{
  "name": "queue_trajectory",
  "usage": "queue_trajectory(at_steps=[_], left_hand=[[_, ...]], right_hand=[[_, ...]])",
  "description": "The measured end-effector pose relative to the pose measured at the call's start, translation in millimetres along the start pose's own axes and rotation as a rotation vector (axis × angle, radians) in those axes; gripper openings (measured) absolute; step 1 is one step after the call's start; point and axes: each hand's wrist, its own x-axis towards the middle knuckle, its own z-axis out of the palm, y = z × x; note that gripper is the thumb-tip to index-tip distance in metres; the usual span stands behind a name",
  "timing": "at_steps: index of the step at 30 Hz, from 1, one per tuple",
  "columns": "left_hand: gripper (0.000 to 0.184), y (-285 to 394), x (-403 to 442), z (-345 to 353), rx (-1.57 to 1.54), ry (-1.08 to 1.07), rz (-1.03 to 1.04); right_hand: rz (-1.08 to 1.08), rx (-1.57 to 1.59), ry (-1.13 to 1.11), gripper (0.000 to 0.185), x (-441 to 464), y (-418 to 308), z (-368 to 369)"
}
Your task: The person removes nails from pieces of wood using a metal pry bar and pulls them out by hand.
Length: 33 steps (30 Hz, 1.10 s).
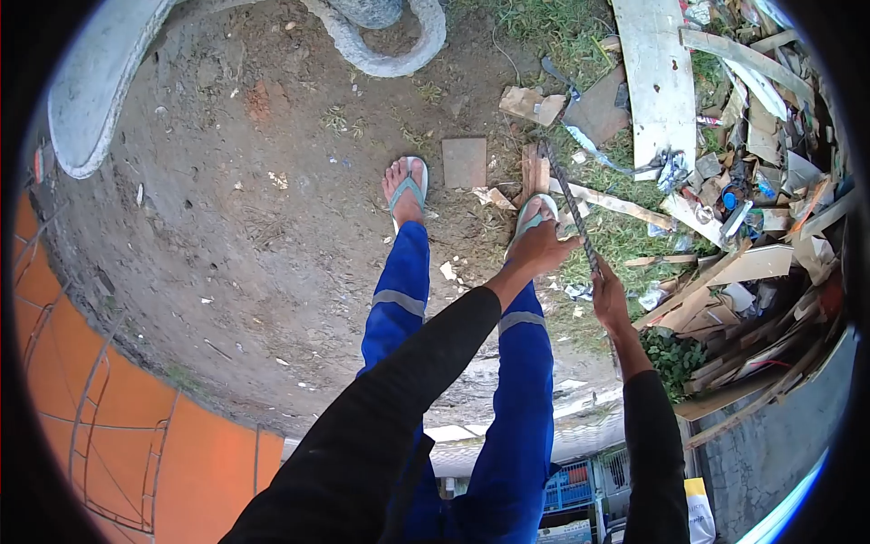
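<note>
A long, dark ribbed steel bar slants across the ground in front of me. My right hand is closed around its near end. The far end comes down by a short wood block beside my right foot. My left hand is over that foot, back upward, with a digit stretched out towards the bar's middle. Its tip is at or very close to the bar; contact is unclear, and the other fingers are partly hidden. Another wood piece lies just beyond the bar's far end.
Scrap wood, cardboard and plastic form a heap on the right. A wide pale board lies beside it on grass. A square tile sits between my sandaled feet. A curved concrete piece is ahead, and an orange wall stands at left.
</note>
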Motion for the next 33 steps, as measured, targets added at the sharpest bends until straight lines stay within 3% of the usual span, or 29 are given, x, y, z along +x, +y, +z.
queue_trajectory(at_steps=[2, 3, 6, 8, 9, 10, 11, 13, 15, 18, 22, 24, 26, 28, 30, 33], left_hand=[[0.09, 6.1, -0.3, 20.3, -0.143, -0.033, -0.136], [0.09, 9.8, -1.6, 33.0, -0.147, -0.039, -0.15], [0.093, 27.6, 10.1, 53.9, -0.295, 0.095, -0.265], [0.089, 38.0, 14.3, 61.1, -0.342, 0.114, -0.259], [0.083, 41.3, 19.6, 67.1, -0.32, 0.167, -0.309], [0.078, 43.4, 25.0, 72.9, -0.299, 0.22, -0.362], [0.059, 43.7, 34.7, 76.4, -0.3, 0.243, -0.381], [0.051, 38.1, 59.4, 87.8, -0.231, 0.319, -0.382], [0.035, 34.4, 66.2, 109.3, -0.07, 0.499, -0.316], [0.035, 45.0, 62.6, 107.0, -0.168, 0.507, -0.348], [0.039, 79.9, 75.7, 95.0, -0.291, 0.594, -0.428], [0.042, 103.1, 80.8, 93.8, -0.403, 0.545, -0.52], [0.042, 113.4, 88.6, 108.2, -0.469, 0.43, -0.575], [0.04, 121.8, 88.5, 126.5, -0.538, 0.445, -0.57], [0.038, 123.6, 75.2, 136.3, -0.601, 0.456, -0.586], [0.032, 120.3, 54.1, 130.1, -0.721, 0.491, -0.376]], right_hand=[[-0.031, 0.001, -0.002, 0.045, -6.4, -11.3, -12.1], [0.053, -0.067, -0.08, 0.045, -1.8, -31.7, -29.3], [0.113, -0.149, -0.184, 0.046, 11.0, -24.1, -41.1], [-0.314, -0.012, 0.022, 0.046, 15.7, 23.4, -22.9], [-0.083, -0.025, -0.096, 0.047, 13.0, 16.1, -25.9], [-0.08, -0.035, -0.089, 0.048, 14.1, 24.9, -19.3], [-0.11, -0.085, -0.063, 0.048, 13.2, 34.4, -12.9], [-0.143, -0.14, -0.05, 0.048, 21.2, 44.4, -5.0], [-0.318, -0.078, 0.047, 0.048, 21.4, 54.5, 3.1], [-0.14, -0.141, -0.074, 0.047, 17.8, 25.8, -20.5], [-0.3, -0.086, -0.139, 0.041, 45.7, -2.4, -86.1], [-0.181, -0.369, -0.304, 0.039, 61.2, -46.7, -141.4], [-0.178, -0.426, -0.383, 0.037, 74.7, -56.9, -177.2], [-0.168, -0.596, -0.356, 0.039, 63.0, -55.9, -187.7], [-0.099, -0.479, -0.351, 0.04, 37.1, -40.6, -189.0], [-0.02, -0.27, -0.273, 0.028, -5.9, -32.9, -170.5]])
